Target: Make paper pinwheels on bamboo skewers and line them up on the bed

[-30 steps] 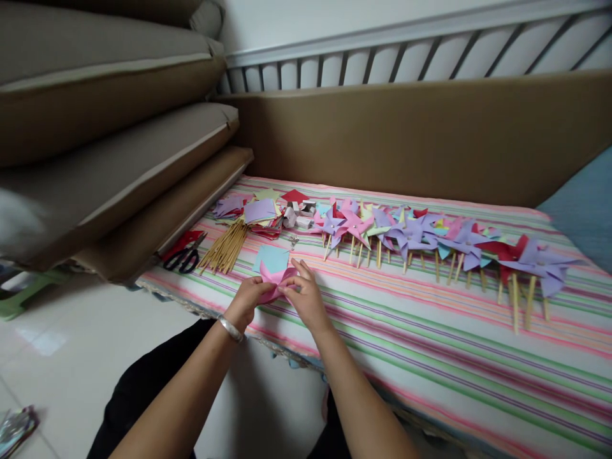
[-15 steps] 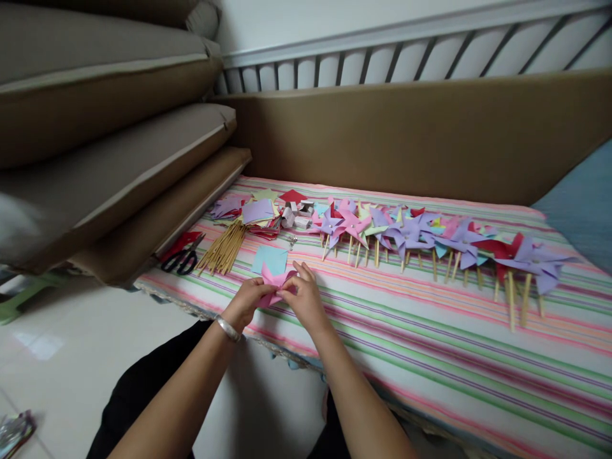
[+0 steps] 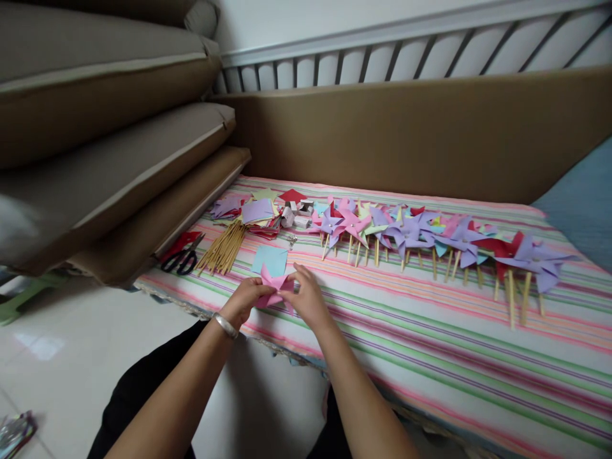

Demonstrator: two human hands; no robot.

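"What can't you make out from where you stand?"

"The middle of the pink pinwheel (image 3: 273, 280). Thumbs cover much of it, and whatever sits at its centre is too small to tell. Most of the left hand's (image 3: 245, 298) fingers are tucked out of sight behind the paper."

"And farther off?"

"The other pinwheels (image 3: 411, 233) overlap so much that I can't count them; the back ones show only as scraps of colour. The metal bits (image 3: 292, 240) are a blur by the boxes (image 3: 297, 213). Down on the floor, a bundle (image 3: 16, 433) is cut off at the side, and the cushions (image 3: 119, 153) run out of view too."

"How does the grip stand?"

"Left thumb and fingers are clamped on the pinwheel's left side. The right hand (image 3: 308, 296) pinches it from the right, thumb close to the centre, other fingers raised."

"So the pinwheel is between them?"

"Yes, right between the fingertips, low over the near edge of the striped cloth (image 3: 430, 331). One blade points away, towards the blue sheet (image 3: 269, 259) just beyond. Sticks (image 3: 222, 248) and scissors (image 3: 180, 260) lie off to the left."
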